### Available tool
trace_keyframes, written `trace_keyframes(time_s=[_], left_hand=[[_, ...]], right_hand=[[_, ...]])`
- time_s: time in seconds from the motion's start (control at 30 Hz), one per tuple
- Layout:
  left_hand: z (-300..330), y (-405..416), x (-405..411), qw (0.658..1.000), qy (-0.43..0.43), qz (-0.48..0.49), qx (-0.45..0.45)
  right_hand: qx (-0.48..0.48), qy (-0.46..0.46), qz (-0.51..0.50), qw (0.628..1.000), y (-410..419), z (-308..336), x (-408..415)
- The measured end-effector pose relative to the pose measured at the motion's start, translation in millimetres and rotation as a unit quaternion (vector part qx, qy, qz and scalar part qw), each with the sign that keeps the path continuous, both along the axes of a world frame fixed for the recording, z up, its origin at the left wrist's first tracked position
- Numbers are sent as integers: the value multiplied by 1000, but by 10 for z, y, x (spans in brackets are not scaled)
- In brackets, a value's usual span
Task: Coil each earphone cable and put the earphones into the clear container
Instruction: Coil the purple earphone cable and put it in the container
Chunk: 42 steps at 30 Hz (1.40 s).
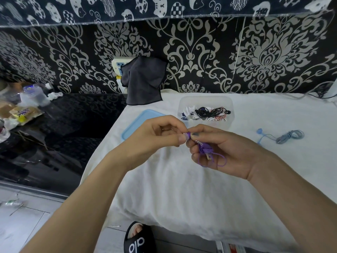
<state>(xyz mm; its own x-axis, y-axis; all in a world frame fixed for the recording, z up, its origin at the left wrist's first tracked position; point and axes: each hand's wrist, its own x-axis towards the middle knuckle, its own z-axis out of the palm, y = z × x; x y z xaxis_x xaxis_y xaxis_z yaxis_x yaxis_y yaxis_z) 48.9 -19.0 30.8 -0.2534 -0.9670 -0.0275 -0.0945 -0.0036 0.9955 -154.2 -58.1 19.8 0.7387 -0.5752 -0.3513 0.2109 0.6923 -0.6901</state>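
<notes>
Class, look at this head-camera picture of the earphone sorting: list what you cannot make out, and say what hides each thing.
- Purple earphones: the coil's extent is hidden by the right hand and left hand fingers.
- Clear container: the tangled earphones inside are too small to count.
- Blue lid: partly covered by the left hand.
- Blue-grey earphones: only one earbud shows.
- Wall socket: mostly hidden by the dark cloth.

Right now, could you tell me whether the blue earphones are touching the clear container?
Apart. The head view shows the blue earphones lying on the white cloth to the right of the clear container, with a bare strip of cloth between them.
</notes>
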Motion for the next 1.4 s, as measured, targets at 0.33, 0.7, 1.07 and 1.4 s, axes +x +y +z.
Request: trace_keyframes(time_s=[0.33,0.7,1.07,1.4], left_hand=[[-29,-33,-48,998,51,40,-7],[27,-5,-100,996,25,68,-57],[65,36,-167,991,-9,97,-95],[65,24,-206,987,-31,117,-110]], right_hand=[[96,-81,-39,991,9,-22,49],[161,-135,-37,977,46,-42,88],[143,-124,-47,981,39,-32,80],[51,-67,-120,989,67,23,128]])
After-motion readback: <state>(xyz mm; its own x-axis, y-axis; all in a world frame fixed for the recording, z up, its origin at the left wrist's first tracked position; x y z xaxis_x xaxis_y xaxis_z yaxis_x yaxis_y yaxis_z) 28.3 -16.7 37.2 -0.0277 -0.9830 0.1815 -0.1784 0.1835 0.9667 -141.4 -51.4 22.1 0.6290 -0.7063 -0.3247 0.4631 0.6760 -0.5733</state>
